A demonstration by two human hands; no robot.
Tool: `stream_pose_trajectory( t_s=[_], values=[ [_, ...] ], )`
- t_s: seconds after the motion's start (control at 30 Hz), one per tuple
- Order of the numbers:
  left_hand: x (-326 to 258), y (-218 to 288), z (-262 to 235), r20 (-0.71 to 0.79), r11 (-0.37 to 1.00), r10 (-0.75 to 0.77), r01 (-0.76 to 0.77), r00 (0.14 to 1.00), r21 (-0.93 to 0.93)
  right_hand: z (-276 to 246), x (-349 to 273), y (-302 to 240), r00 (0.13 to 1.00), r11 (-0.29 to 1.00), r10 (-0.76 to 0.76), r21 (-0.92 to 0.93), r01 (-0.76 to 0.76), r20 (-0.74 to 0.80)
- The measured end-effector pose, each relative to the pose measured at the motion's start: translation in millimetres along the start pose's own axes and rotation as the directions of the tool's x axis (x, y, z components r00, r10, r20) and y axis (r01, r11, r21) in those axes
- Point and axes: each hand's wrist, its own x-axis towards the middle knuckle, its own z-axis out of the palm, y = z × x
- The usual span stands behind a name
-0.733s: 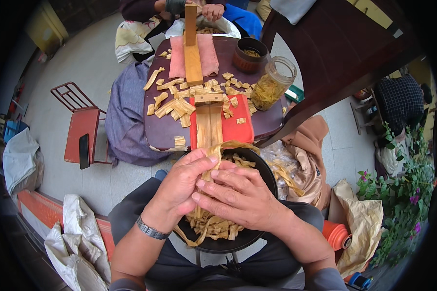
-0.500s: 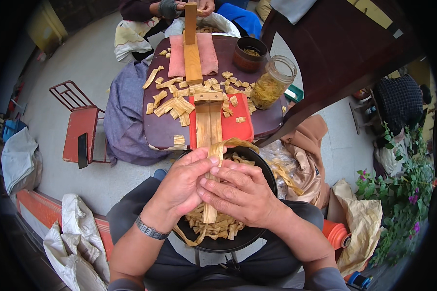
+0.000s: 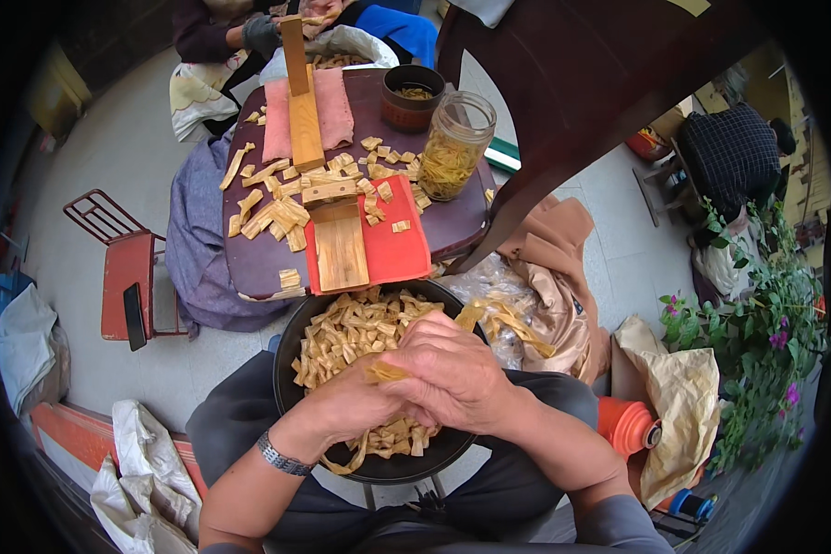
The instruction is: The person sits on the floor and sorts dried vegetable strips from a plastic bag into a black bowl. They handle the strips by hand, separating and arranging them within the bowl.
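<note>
My two hands are pressed together above a black round basin (image 3: 291, 323) on my lap, piled with folded tan pieces (image 3: 342, 337). My right hand (image 3: 457, 369) lies on top, its fingers curled down over my left hand (image 3: 346, 403). Between them is a flat yellowish-tan strip (image 3: 469, 319); one end sticks out past my right knuckles, another bit beside my right thumb. The left fingers are mostly hidden below. Ahead, a wooden block tool with a flat board (image 3: 342, 249) rests on a red cloth (image 3: 399, 245), nothing laid on its board.
A purple table (image 3: 249, 245) holds scattered tan pieces (image 3: 282, 214), an upright wooden tool (image 3: 305, 120) on a pink cloth, a dark pot (image 3: 406, 115) and a glass jar (image 3: 455, 148). Plastic bags and more strips (image 3: 517, 323) lie right. Across, another person's gloved hand (image 3: 260, 33) works over a sack.
My hands have closed together over the strip, which was stretched out between my fingers before. My view has shifted, so the table appears further left and more of the basin shows.
</note>
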Motion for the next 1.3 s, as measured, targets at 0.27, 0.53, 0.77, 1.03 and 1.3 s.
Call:
stream_pose_trajectory(
  t_s=[0.27, 0.53, 0.77, 1.03, 1.3],
  values=[
    [3, 16, -13, 0.022, 0.817, -0.033, 0.015, 0.999, 0.576, -7, -15, 18, 0.940, 0.936, 0.341, -0.095, -0.340, -0.003],
    [0, 10, -24, -0.047, 0.547, 0.460, -0.241, 0.887, 0.802, -6, -20, 28, 0.632, 0.544, 0.731, 0.340, -0.767, 0.257],
    [2, -5, -31, -0.041, 0.460, 0.611, -0.312, 0.791, 0.831, -18, -5, 36, 0.362, 0.319, 0.749, 0.176, -0.931, 0.555],
    [6, -9, -42, -0.048, 0.450, 0.588, -0.278, 0.807, 0.849, -9, -2, 32, 0.574, 0.585, 0.752, 0.074, -0.808, 0.326],
    [4, 10, -33, -0.275, 0.984, 0.062, -0.106, 0.959, -0.147, -18, -1, 32, 0.781, 0.773, 0.594, 0.132, -0.621, 0.195]
  ],
)
